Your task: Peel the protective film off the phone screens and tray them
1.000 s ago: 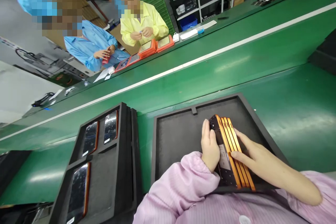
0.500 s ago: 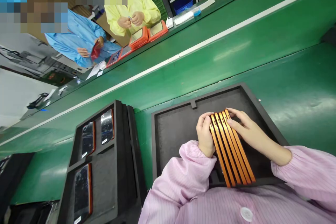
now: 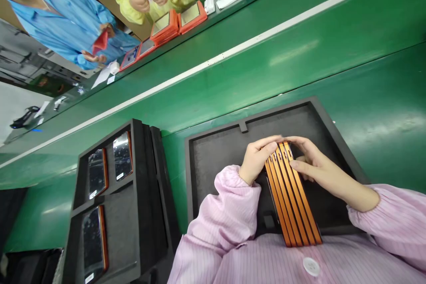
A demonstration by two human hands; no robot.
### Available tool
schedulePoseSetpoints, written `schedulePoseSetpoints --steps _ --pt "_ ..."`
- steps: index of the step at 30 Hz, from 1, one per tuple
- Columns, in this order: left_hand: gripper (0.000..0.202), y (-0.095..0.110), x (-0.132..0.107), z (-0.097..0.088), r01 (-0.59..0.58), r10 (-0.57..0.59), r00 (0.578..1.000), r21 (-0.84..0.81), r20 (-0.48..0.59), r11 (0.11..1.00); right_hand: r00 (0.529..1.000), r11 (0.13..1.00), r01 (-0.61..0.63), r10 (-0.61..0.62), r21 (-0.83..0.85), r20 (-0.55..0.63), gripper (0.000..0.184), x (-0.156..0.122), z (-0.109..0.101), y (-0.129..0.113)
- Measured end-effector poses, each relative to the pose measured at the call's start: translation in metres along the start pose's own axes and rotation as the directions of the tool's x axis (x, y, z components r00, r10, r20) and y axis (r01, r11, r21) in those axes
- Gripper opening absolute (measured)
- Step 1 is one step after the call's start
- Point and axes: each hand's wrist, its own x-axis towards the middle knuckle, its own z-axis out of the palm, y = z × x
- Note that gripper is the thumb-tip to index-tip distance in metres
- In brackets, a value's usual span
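Observation:
Several phones with orange side frames stand on their long edges, pressed side by side in a row. They are over the shallow black foam tray, with their near ends by my body. My left hand is closed around the far left end, its fingers laid across the far ends and its thumb on the top edges. My right hand grips the far right end, with the thumb against the outermost phone. Its other fingers curl around the far corner and are partly hidden.
Left of the tray, stacked black foam trays hold phones, among them a front one, under glossy film. Across the green workbench, two co-workers handle small items beside orange-cased tablets. A white adapter lies near the tablets.
My left hand has moved from the stack's left side over its far end, fingers now reaching across. The phones sit closer together. The whole view has shifted slightly.

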Motion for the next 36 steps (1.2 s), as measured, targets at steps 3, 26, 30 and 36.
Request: schedulePoseSetpoints --steps 3,26,30,36 --pt "0.034 0.002 0.001 -0.003 -0.032 0.028 0.995 0.034 0.096 0.999 1.0 1.0 0.025 -0.025 0.01 0.011 0.063 0.0 -0.001 0.003" --pt "0.018 0.004 0.01 -0.003 -0.119 0.083 0.984 0.236 0.158 0.964 0.98 0.945 0.17 -0.193 -0.279 -0.055 0.061 0.007 -0.01 0.013" --pt "0.015 0.002 0.013 -0.003 -0.136 0.099 0.982 0.243 0.16 0.96 0.956 0.895 0.243 -0.286 -0.375 -0.064 0.049 0.003 -0.01 0.017" --pt "0.014 0.002 0.015 0.003 -0.134 0.103 0.987 0.286 0.123 0.949 0.858 0.592 0.47 -0.48 -0.654 0.182 0.05 -0.022 -0.015 0.007"
